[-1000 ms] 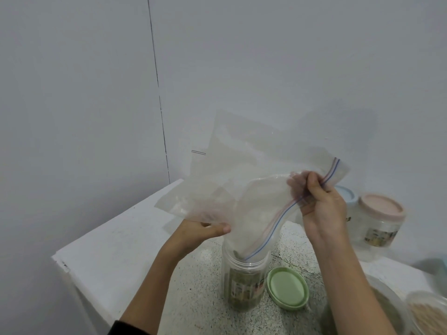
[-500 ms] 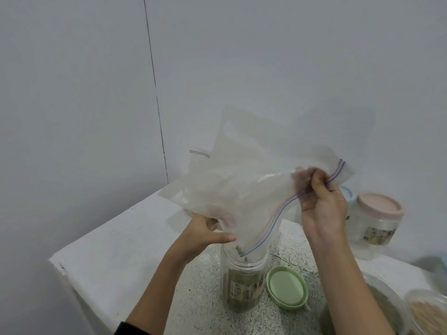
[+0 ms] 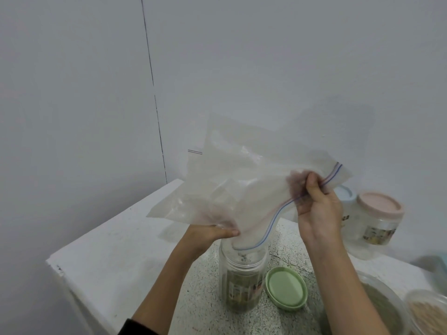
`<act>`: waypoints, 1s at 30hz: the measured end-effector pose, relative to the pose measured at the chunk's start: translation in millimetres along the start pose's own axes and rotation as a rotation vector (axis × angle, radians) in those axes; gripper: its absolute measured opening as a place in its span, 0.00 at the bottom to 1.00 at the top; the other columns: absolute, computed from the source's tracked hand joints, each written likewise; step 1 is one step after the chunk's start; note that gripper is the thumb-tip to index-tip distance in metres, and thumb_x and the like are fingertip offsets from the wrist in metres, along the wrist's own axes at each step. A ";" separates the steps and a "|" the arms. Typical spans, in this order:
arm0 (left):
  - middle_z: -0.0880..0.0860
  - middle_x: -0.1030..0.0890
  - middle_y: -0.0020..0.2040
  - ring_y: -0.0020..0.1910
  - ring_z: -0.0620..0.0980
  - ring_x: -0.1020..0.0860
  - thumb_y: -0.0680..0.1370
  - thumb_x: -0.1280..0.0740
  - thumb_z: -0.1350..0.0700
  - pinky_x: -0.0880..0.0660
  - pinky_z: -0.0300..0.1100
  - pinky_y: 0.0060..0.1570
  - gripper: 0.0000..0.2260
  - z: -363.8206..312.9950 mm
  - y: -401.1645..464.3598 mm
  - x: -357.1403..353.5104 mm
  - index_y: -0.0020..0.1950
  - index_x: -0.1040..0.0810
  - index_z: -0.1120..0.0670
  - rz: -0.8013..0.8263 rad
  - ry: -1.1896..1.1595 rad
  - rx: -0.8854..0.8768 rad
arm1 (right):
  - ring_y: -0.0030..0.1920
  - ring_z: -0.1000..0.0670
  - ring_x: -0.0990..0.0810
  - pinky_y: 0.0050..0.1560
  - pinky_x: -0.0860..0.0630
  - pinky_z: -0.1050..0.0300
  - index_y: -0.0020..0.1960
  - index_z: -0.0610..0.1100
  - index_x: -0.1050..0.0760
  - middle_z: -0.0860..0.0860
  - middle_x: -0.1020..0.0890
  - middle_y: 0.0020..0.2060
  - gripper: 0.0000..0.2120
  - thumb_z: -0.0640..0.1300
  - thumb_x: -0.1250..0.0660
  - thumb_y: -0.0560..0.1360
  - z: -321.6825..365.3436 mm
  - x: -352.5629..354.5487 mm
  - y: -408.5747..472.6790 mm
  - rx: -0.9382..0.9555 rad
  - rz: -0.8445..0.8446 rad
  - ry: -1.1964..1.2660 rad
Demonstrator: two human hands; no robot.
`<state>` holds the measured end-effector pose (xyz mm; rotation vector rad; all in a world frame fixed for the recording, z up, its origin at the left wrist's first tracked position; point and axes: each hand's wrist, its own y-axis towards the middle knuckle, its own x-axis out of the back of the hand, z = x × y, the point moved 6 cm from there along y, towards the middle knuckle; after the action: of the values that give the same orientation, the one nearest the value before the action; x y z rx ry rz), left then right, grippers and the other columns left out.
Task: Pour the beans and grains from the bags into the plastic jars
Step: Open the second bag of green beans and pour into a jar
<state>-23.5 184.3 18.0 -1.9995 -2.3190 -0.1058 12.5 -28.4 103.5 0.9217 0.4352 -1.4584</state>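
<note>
Both hands are lifting the clear zip bag (image 3: 232,189) slightly higher than a second ago, its mouth still dipping into the open plastic jar (image 3: 242,281) on the speckled counter (image 3: 205,298). At nine o'clock of the jar, the left hand (image 3: 208,235) is pinching the bag's lower fold, while at one o'clock the right hand (image 3: 316,206) is curling its fingers around the zip edge. Lying at three o'clock, just beside the jar, is the green lid (image 3: 286,288); a pink-lidded jar (image 3: 377,221) is standing farther back.
</note>
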 end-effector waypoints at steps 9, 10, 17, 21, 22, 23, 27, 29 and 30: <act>0.47 0.15 0.48 0.52 0.44 0.18 0.69 0.26 0.68 0.23 0.37 0.53 0.16 -15.6 0.9 5.3 0.53 0.21 0.54 0.053 0.001 -0.238 | 0.36 0.55 0.16 0.44 0.19 0.63 0.43 0.40 0.25 0.51 0.16 0.32 0.05 0.41 0.37 0.71 0.1 6.1 1.8 -0.007 -0.039 -0.017; 0.46 0.15 0.49 0.53 0.44 0.19 0.70 0.27 0.68 0.23 0.37 0.53 0.16 -15.7 1.1 5.7 0.54 0.21 0.54 0.063 -0.009 -0.235 | 0.36 0.54 0.16 0.44 0.19 0.63 0.43 0.40 0.25 0.51 0.16 0.32 0.04 0.40 0.38 0.73 0.2 7.2 2.0 -0.007 -0.048 -0.016; 0.52 0.18 0.59 0.60 0.51 0.21 0.58 0.19 0.45 0.23 0.41 0.56 0.39 -23.0 1.6 10.8 0.66 0.27 0.55 0.185 -0.186 -0.284 | 0.37 0.54 0.16 0.46 0.19 0.62 0.44 0.40 0.26 0.51 0.17 0.31 0.05 0.38 0.39 0.76 2.7 8.9 3.2 0.009 -0.064 -0.013; 0.60 0.24 0.66 0.64 0.57 0.24 0.64 0.25 0.37 0.24 0.51 0.59 0.35 -49.2 8.9 30.7 0.65 0.23 0.57 0.199 -0.711 -0.338 | 0.37 0.53 0.16 0.45 0.19 0.62 0.43 0.39 0.26 0.50 0.17 0.32 0.06 0.37 0.40 0.77 5.5 8.1 4.3 -0.001 -0.050 -0.031; 0.59 0.22 0.64 0.62 0.57 0.23 0.66 0.26 0.39 0.22 0.50 0.55 0.30 -54.0 13.4 37.1 0.61 0.20 0.57 0.158 -0.811 -0.319 | 0.37 0.53 0.16 0.43 0.19 0.63 0.43 0.39 0.26 0.50 0.17 0.32 0.04 0.39 0.39 0.74 6.6 6.5 4.3 -0.001 -0.044 -0.045; 0.59 0.20 0.62 0.59 0.57 0.20 0.71 0.29 0.43 0.20 0.49 0.51 0.22 -54.2 19.2 45.4 0.57 0.18 0.57 0.094 -0.872 -0.288 | 0.36 0.53 0.16 0.42 0.20 0.63 0.43 0.39 0.26 0.50 0.16 0.32 0.05 0.41 0.37 0.71 7.2 6.0 4.7 0.001 -0.038 -0.067; 0.57 0.16 0.52 0.52 0.54 0.17 0.74 0.33 0.56 0.19 0.45 0.43 0.09 -56.2 37.3 72.7 0.44 0.14 0.57 -0.024 -0.894 -0.315 | 0.35 0.53 0.16 0.35 0.21 0.65 0.45 0.39 0.25 0.50 0.16 0.32 0.08 0.42 0.36 0.68 7.4 5.6 3.3 -0.011 -0.038 -0.195; 0.57 0.16 0.53 0.54 0.54 0.18 0.62 0.21 0.52 0.19 0.45 0.46 0.15 -60.4 38.1 77.6 0.45 0.14 0.57 0.035 -0.897 -0.361 | 0.35 0.52 0.16 0.33 0.22 0.64 0.45 0.38 0.24 0.49 0.16 0.34 0.08 0.42 0.36 0.69 8.6 5.0 1.7 -0.017 -0.024 -0.246; 0.57 0.16 0.53 0.55 0.54 0.18 0.58 0.19 0.52 0.19 0.45 0.47 0.19 -60.9 39.2 78.0 0.46 0.14 0.57 0.080 -0.894 -0.369 | 0.35 0.52 0.16 0.33 0.22 0.64 0.45 0.38 0.24 0.49 0.15 0.35 0.08 0.41 0.36 0.69 10.1 3.5 0.3 -0.019 -0.021 -0.273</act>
<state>4.7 260.5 86.8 -2.7288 -2.8458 0.5076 10.4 -38.3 107.1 0.6918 0.2567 -1.5704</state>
